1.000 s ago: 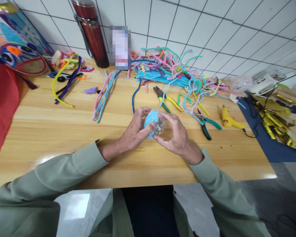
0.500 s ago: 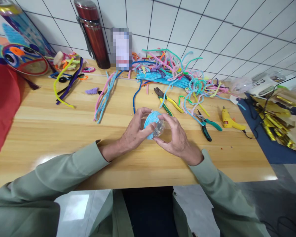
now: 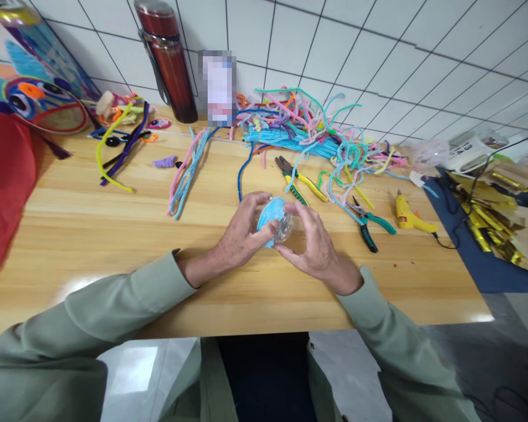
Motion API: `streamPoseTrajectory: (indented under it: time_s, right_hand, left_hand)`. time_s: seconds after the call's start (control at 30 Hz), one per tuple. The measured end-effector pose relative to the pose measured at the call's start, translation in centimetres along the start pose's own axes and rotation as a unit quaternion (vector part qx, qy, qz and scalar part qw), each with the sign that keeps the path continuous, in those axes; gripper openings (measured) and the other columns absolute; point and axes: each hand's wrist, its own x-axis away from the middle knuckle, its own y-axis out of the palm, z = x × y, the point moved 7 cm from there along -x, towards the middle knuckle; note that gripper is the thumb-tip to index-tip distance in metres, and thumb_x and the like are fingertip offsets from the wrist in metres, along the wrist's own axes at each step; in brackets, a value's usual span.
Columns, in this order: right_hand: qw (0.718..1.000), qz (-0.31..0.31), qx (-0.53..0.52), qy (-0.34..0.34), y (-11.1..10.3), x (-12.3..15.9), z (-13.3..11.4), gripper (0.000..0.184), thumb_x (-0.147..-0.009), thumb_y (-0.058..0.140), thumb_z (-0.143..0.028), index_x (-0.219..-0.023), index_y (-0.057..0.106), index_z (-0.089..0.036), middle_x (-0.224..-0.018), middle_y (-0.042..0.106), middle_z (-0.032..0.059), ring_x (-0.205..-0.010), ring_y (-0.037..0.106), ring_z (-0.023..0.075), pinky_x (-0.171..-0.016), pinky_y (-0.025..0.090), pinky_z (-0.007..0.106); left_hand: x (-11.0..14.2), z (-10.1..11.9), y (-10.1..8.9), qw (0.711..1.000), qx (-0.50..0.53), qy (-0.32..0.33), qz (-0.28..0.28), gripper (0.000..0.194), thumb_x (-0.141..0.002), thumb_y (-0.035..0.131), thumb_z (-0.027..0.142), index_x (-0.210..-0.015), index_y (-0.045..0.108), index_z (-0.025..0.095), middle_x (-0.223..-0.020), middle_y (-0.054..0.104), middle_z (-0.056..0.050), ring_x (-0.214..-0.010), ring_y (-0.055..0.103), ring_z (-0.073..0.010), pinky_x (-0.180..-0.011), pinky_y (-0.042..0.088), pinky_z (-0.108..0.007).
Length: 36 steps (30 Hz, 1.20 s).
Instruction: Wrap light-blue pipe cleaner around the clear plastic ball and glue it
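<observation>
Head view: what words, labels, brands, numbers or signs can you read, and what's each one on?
"3": on the white object at far right; the mark before it is unclear.
Teal-handled pliers: lettering on the dark grip, too blurred to read.
Phone: screen pixelated, unreadable.
Blue-and-clear piece: no lettering visible.

Wears a sage-green jacket [image 3: 213, 375], open at the front over a near-black garment [image 3: 268, 375]. Left of that garment, shows a long, softly creased left sleeve [image 3: 114, 299] with a small dark tab at its cuff [image 3: 182, 274]; right of it, a matching right sleeve [image 3: 391, 334], plain and loose.
</observation>
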Motion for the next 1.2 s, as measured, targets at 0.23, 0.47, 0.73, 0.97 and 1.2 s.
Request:
streamPoseTrajectory:
  time_s: [0.23, 0.47, 0.73, 0.97, 1.2]
  right_hand:
    - [0.998, -0.020, 0.039, -0.033, 0.1, 0.2, -0.9, 0.105, -0.100, 0.076, -0.024, -0.178, 0.005, -0.020, -0.153, 0.064, 0.0237, -0.142, 0.064, 0.0387, -0.112, 0.062, 0.062]
    - [0.999, -0.016, 0.036, -0.032, 0.2, 0.1, -0.8, 0.106, -0.100, 0.076, -0.023, -0.178, 0.004, -0.022, -0.153, 0.064, 0.0231, -0.142, 0.065, 0.0386, -0.110, 0.063, 0.061]
    - [0.999, -0.015, 0.035, -0.036, 0.2, 0.2, -0.7, 0.106, -0.101, 0.075, -0.022, -0.178, 0.003, -0.023, -0.155, 0.063, 0.0226, -0.143, 0.064, 0.0376, -0.112, 0.062, 0.062]
    - [0.999, -0.015, 0.032, -0.027, 0.0, 0.0, -0.3, 0.104, -0.101, 0.075, -0.025, -0.178, 0.005, -0.025, -0.156, 0.063, 0.0204, -0.143, 0.065, 0.0370, -0.112, 0.063, 0.061]
    - [1.000, -0.013, 0.014, -0.016, 0.3, 0.1, 0.3, 0.103, -0.101, 0.075, -0.029, -0.178, 0.005, -0.026, -0.157, 0.062, 0.0198, -0.144, 0.065, 0.0380, -0.113, 0.062, 0.062]
  left_hand:
    - [-0.2, 0.3, 0.3, 0.996, 0.064, -0.064, -0.017, 0.042, -0.098, 0.072, 0.046, -0.128, 0.052, 0.025, -0.130, 0.065, -0.009, -0.118, 0.067, -0.0245, -0.103, 0.058, -0.043]
    - [-0.3, 0.5, 0.1, 0.998, 0.035, -0.052, -0.014, 0.037, -0.100, 0.068, 0.045, -0.127, 0.053, 0.025, -0.129, 0.064, -0.009, -0.121, 0.064, -0.0263, -0.102, 0.057, -0.045]
    - [-0.4, 0.3, 0.0, 0.998, 0.030, -0.055, -0.016, 0.042, -0.100, 0.068, 0.049, -0.132, 0.054, 0.025, -0.135, 0.065, -0.010, -0.118, 0.067, -0.0257, -0.101, 0.059, -0.044]
    - [-0.7, -0.2, 0.0, 0.997, 0.024, -0.075, -0.012, 0.054, -0.098, 0.069, 0.057, -0.138, 0.056, 0.023, -0.146, 0.062, -0.015, -0.129, 0.065, -0.0310, -0.109, 0.058, -0.051]
    - [-0.5, -0.6, 0.4, 0.997, 0.046, -0.058, 0.006, 0.051, -0.098, 0.070, 0.050, -0.137, 0.054, 0.023, -0.142, 0.061, -0.013, -0.125, 0.066, -0.0267, -0.111, 0.056, -0.047]
